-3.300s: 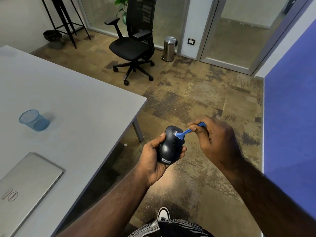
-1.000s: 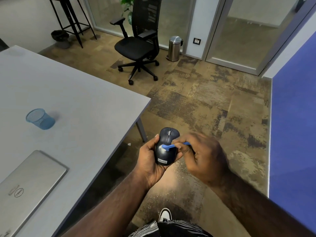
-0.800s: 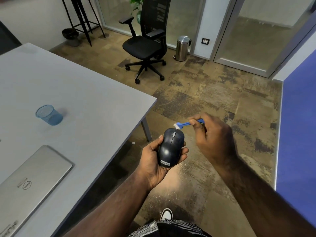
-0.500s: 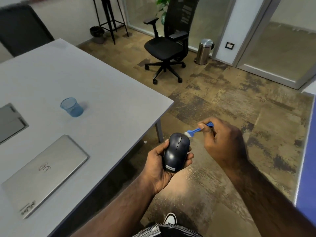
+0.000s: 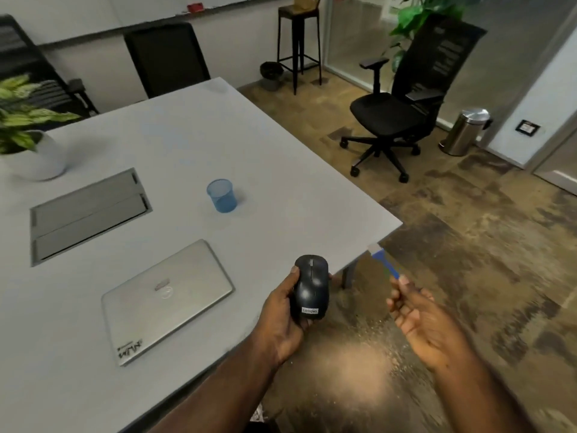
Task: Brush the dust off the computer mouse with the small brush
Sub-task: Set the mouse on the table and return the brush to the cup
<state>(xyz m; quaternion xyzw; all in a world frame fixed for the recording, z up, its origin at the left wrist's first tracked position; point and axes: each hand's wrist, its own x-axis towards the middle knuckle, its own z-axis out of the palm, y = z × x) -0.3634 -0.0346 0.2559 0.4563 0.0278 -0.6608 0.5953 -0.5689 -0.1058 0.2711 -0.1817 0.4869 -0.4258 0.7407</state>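
Observation:
My left hand (image 5: pixel 281 320) grips a black computer mouse (image 5: pixel 310 287) with a white label, top side up, over the near right edge of the grey table (image 5: pixel 265 157). My right hand (image 5: pixel 418 320) holds a small blue brush (image 5: pixel 384 260) by its handle between the fingertips. The brush's white bristles point up and left and sit well to the right of the mouse, not touching it.
A closed silver laptop (image 5: pixel 165 300), a small blue mesh cup (image 5: pixel 221 195), a grey cable hatch (image 5: pixel 89 210) and a potted plant (image 5: pixel 28 142) are on the table. A black office chair (image 5: pixel 402 104), a steel bin (image 5: pixel 466 131) and a stool (image 5: pixel 299 42) stand on the carpet beyond.
The brush has lifted off the mouse and swung away to the right. The mouse has moved left over the table's edge, and my view has turned left toward the table.

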